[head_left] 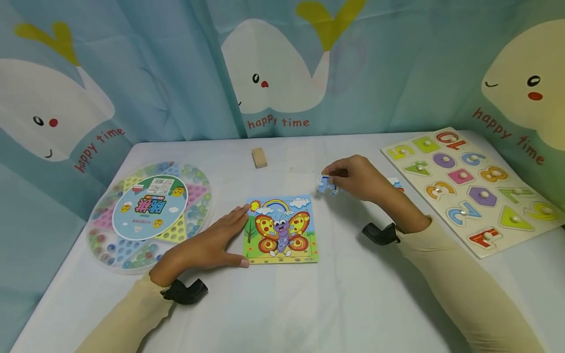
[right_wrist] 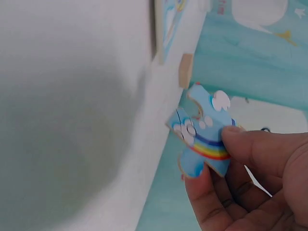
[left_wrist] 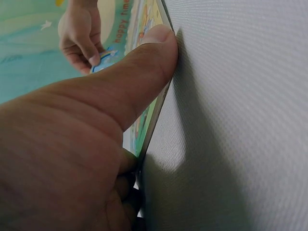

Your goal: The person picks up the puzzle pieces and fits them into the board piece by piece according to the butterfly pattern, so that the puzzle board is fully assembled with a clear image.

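Observation:
A square butterfly jigsaw puzzle (head_left: 282,230) lies flat on the white table. My left hand (head_left: 216,240) rests at its left edge with straight fingers, the thumb (left_wrist: 159,43) touching the lower left corner. To the upper right of the puzzle, my right hand (head_left: 355,179) pinches a light blue jigsaw piece (right_wrist: 207,130) between thumb and fingers. Clouds and part of a rainbow are printed on that piece, which is held up above the table. Behind the right wrist, another printed piece (head_left: 395,183) shows only in part.
A small wooden block (head_left: 259,158) lies behind the puzzle. On the left sits a round game board (head_left: 150,208) with coloured marbles under a clear cover. A number and shape peg board (head_left: 478,189) lies at the right. A whale-print curtain (head_left: 185,73) hangs behind the table.

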`<action>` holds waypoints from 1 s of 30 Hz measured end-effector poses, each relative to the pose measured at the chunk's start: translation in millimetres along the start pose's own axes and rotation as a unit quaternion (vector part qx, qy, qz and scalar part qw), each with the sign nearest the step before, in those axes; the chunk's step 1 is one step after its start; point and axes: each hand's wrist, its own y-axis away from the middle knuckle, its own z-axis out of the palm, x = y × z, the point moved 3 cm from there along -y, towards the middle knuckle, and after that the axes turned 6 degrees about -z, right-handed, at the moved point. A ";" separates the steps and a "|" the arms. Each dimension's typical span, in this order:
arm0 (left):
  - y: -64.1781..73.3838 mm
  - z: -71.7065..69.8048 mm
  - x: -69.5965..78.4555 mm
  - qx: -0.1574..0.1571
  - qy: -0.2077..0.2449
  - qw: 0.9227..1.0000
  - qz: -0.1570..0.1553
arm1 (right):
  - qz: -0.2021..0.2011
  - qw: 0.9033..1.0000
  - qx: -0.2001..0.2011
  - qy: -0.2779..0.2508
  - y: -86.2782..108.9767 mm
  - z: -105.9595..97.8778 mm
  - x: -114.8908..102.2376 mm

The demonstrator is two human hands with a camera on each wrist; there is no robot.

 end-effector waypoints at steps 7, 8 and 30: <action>2.2 5.6 -0.3 -0.006 -0.001 1.000 0.008 | -0.023 0.999 -0.028 -0.027 -6.1 17.8 -14.3; 2.7 6.0 -0.3 -0.006 -0.001 1.000 0.007 | -0.027 0.999 -0.027 -0.028 -7.2 20.0 -16.2; -0.1 0.0 2.1 0.001 -0.006 1.000 -0.001 | -0.073 0.995 -0.046 -0.042 -32.0 45.3 -45.5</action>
